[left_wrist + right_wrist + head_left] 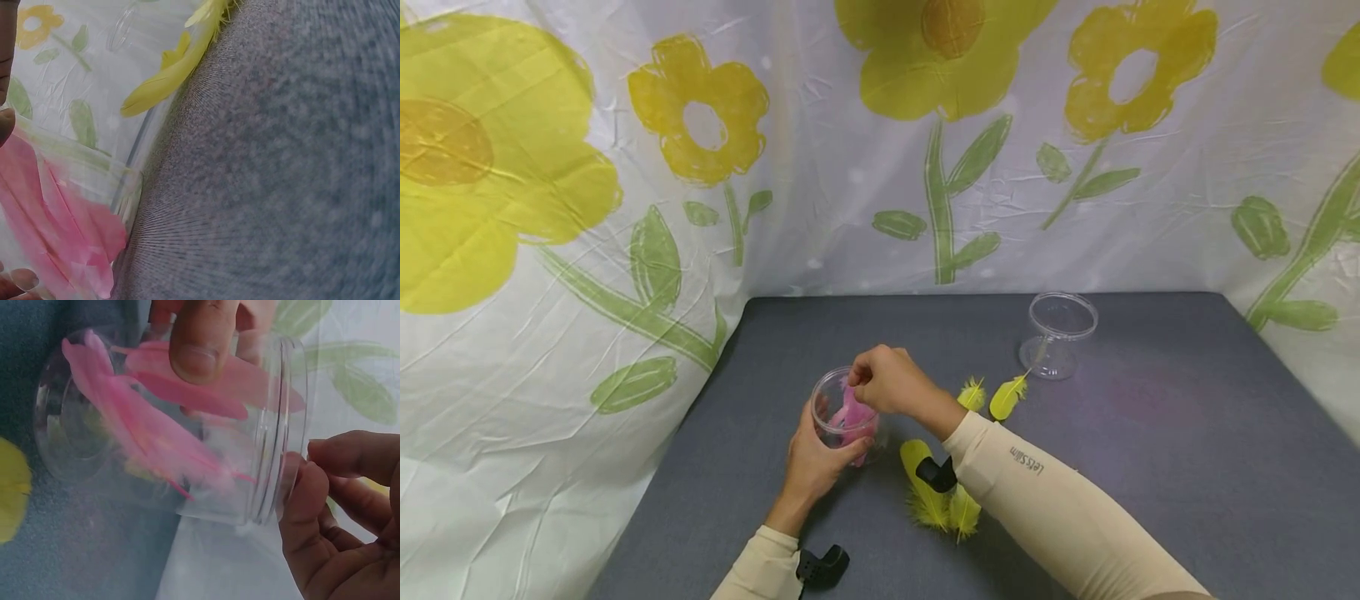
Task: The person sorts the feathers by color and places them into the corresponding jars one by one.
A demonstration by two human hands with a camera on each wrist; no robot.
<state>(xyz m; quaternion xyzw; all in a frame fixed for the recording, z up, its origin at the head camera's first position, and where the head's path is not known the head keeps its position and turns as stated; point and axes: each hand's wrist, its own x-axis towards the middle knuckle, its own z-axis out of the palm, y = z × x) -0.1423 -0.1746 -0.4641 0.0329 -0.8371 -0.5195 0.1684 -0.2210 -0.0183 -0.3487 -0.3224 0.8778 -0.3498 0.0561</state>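
Observation:
My left hand (816, 462) grips a clear plastic jar (826, 437) from its left side, thumb across the front wall. Several pink feathers (140, 425) lie inside the jar, some slanting and some along the wall under the left thumb (197, 359). The same pink feathers (47, 212) show close up in the left wrist view. Over the jar's mouth is my right hand (891, 379), with fingers curled and thumb and forefinger tips right at the rim (275, 487). No feather shows between those fingertips in the right wrist view.
Yellow feathers lie on the grey table (1135, 500): a long one (928, 492) and a fluffy one (964, 512) beside the right forearm, and others (1009, 397) farther back. A second clear jar (1060, 333) stands upright at the back right. A flower-print cloth (820, 208) hangs behind.

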